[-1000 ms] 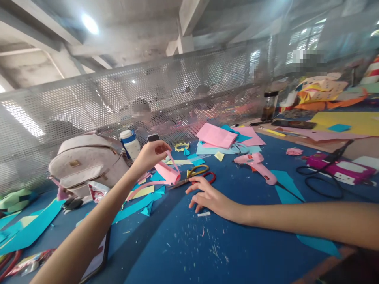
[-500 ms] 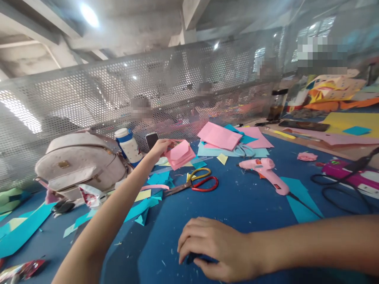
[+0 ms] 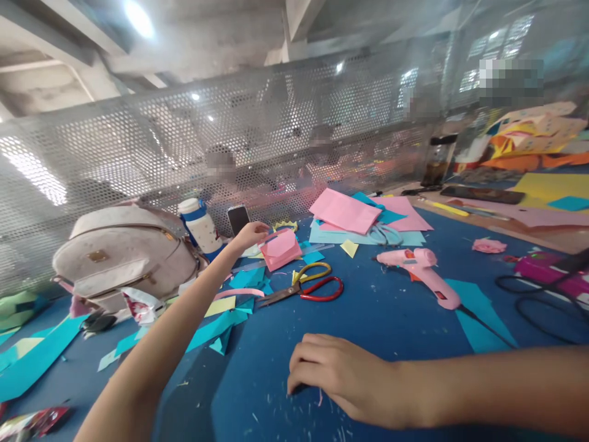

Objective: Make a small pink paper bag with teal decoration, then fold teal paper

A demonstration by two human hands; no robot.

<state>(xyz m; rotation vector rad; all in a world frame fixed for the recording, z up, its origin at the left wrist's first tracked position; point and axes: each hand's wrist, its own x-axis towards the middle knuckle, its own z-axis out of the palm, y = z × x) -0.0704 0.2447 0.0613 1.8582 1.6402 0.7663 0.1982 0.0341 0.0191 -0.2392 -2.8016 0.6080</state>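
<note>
My left hand [image 3: 252, 236] reaches far out, its fingers closed at the thin top strip of a small pink folded paper basket [image 3: 280, 250]. The basket sits low over the paper scraps; whether its base rests on them I cannot tell. My right hand [image 3: 329, 374] lies palm down on the blue table [image 3: 257, 374], its fingers loosely bent and nothing seen in them. Between the hands lie scissors [image 3: 317, 287] with one yellow and one red handle, blades apart. A pink glue gun [image 3: 426, 273] rests beyond my right hand.
A pale backpack [image 3: 124, 252], a bottle [image 3: 202, 227] and a phone [image 3: 238, 218] line the left back. Pink paper sheets [image 3: 345, 210] lie at the back. Blue paper scraps [image 3: 221, 322] litter the left. A black cord [image 3: 519, 301] loops at right. Perforated metal panel [image 3: 151, 153] behind.
My left hand has lowered the pink paper basket toward the scraps on the table. My right hand has shifted slightly, its thumb now tucked out of sight. The view has turned a little left.
</note>
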